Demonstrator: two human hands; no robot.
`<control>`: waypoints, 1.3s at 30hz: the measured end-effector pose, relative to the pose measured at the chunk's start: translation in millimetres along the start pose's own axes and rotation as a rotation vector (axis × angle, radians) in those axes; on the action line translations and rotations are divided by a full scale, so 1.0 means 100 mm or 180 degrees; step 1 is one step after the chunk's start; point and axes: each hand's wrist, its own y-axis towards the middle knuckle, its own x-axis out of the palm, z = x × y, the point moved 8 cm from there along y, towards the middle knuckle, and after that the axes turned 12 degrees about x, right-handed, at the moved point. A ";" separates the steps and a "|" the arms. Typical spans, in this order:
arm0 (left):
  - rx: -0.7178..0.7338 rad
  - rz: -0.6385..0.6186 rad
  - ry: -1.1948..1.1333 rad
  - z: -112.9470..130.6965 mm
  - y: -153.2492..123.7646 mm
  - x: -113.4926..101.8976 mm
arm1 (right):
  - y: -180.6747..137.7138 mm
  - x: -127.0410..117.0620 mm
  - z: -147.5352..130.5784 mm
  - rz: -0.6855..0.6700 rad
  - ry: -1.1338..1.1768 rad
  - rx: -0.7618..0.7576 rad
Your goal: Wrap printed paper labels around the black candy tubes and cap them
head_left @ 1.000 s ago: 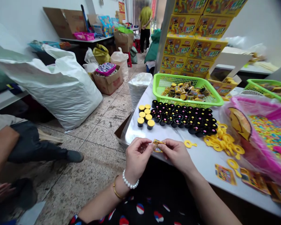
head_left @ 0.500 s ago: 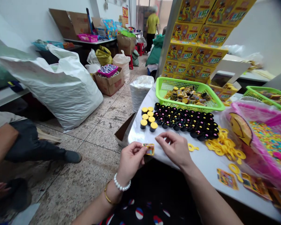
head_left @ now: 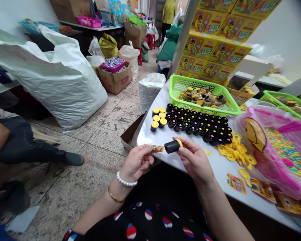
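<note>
My left hand (head_left: 137, 161) pinches a small yellow-orange sticker (head_left: 157, 148) at the near edge of the white table (head_left: 215, 174). My right hand (head_left: 194, 159) grips a small black pot with a yellow lid (head_left: 173, 146), lying on its side, its base almost touching the sticker. Beyond them stand two or three rows of open black pots (head_left: 200, 126) and several yellow-lidded pots (head_left: 158, 119). Loose yellow ring lids (head_left: 234, 150) lie to the right.
A green basket (head_left: 203, 88) of finished pots sits behind the rows. A pink basket of coloured beads in a plastic bag (head_left: 286, 147) fills the right. Sticker sheets (head_left: 237, 183) lie near the table edge. Another person's leg (head_left: 27, 147) is at left, beside big white sacks (head_left: 52, 73).
My right hand let go of the sticker, reached toward the pots and now holds a yellow-lidded black pot. The left hand kept the sticker.
</note>
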 end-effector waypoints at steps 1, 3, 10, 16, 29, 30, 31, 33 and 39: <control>-0.0010 -0.0042 -0.0048 -0.01 0.01 0.03 | -0.03 0.00 0.04 -0.0019 0.0122 0.0065; 0.0033 -0.0057 -0.0132 -0.02 0.03 0.07 | -0.05 0.01 0.10 -0.0037 0.0259 0.0207; 0.0287 0.0119 -0.0238 -0.04 0.05 0.10 | -0.02 0.06 0.18 -0.0139 0.0401 0.0636; 0.0358 0.0158 -0.0157 -0.03 0.03 0.14 | -0.11 0.07 0.14 0.0137 0.0020 0.0274; 0.0388 0.0176 -0.0395 -0.05 0.04 0.18 | -0.23 0.10 0.01 0.0153 -0.0433 -0.0416; 0.0362 0.0174 -0.0392 -0.06 0.04 0.19 | -0.23 0.10 -0.02 0.0134 -0.0470 -0.0474; 0.0347 0.0175 -0.0391 -0.06 0.04 0.20 | -0.24 0.11 -0.04 0.0071 -0.0491 -0.0517; 0.0385 0.0190 -0.0375 -0.06 0.03 0.22 | -0.24 0.15 -0.05 -0.0154 -0.0465 -0.0538; 0.1259 0.0342 0.0205 0.14 -0.05 0.20 | -0.30 0.01 -0.12 -0.0222 -0.0600 -0.0752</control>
